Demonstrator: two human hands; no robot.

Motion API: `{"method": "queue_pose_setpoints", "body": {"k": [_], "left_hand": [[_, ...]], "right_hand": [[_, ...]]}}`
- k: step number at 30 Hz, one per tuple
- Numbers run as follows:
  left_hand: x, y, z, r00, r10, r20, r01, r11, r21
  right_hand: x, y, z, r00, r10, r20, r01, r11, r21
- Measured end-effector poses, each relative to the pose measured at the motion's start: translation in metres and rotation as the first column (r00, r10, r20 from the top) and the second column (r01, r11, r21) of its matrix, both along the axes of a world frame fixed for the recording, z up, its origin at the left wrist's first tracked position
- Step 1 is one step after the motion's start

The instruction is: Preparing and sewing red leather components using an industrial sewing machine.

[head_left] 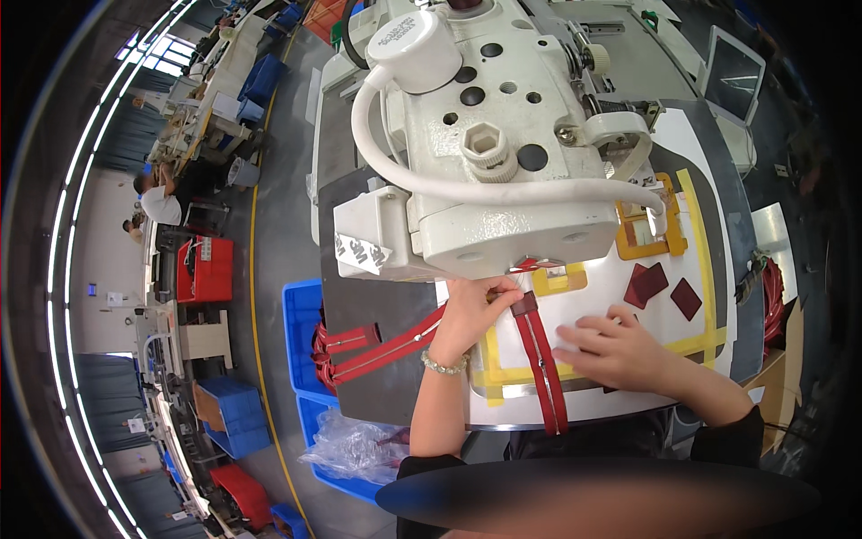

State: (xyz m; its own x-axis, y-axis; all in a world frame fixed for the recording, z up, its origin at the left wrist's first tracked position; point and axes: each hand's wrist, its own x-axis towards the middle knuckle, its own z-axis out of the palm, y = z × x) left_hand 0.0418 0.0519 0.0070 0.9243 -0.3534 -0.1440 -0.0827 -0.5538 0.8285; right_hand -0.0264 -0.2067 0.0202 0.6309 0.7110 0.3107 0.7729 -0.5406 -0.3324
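Under the head of a white industrial sewing machine [530,220], my left hand [478,310] pinches the upper end of a red zipper strip [544,382]. A dark red patch [524,305] covers that end, beside my fingertips. From there the strip runs toward me and hangs over the table's front edge. My right hand [620,352] is just right of the strip, fingers spread and holding nothing; whether a fingertip touches the strip I cannot tell. More red zipper [386,357] passes behind my left wrist toward the left side. The needle area is hidden by the machine head.
Loose dark red patches [686,299] lie on the white work plate [611,404], bordered with yellow tape. Behind them sits a yellow clamp frame [672,242]. Blue bins [305,337] with a clear plastic bag [355,449] stand left, and a cardboard box [783,395] right.
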Motion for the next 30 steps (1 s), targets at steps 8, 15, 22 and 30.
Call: {"method": "queue_pose_setpoints", "body": {"k": [8, 15, 22, 30], "left_hand": [[-0.004, -0.001, 0.018, 0.990, 0.085, -0.117, -0.096, 0.991, -0.091], [-0.009, 0.002, 0.022, 0.927, 0.099, -0.362, -0.202, 0.945, -0.259], [-0.012, -0.002, 0.022, 0.928, 0.056, -0.368, -0.212, 0.892, -0.399], [-0.012, -0.005, 0.022, 0.914, 0.043, -0.402, -0.230, 0.873, -0.429]], "right_hand": [[0.001, 0.019, -0.017, 0.963, 0.269, -0.008, -0.269, 0.962, -0.043], [0.002, 0.020, -0.002, 0.925, 0.183, -0.334, -0.111, 0.968, 0.223], [0.007, 0.018, 0.000, 0.641, 0.332, -0.692, -0.020, 0.908, 0.417], [0.008, 0.013, -0.001, 0.201, 0.572, -0.795, 0.136, 0.788, 0.601]]}}
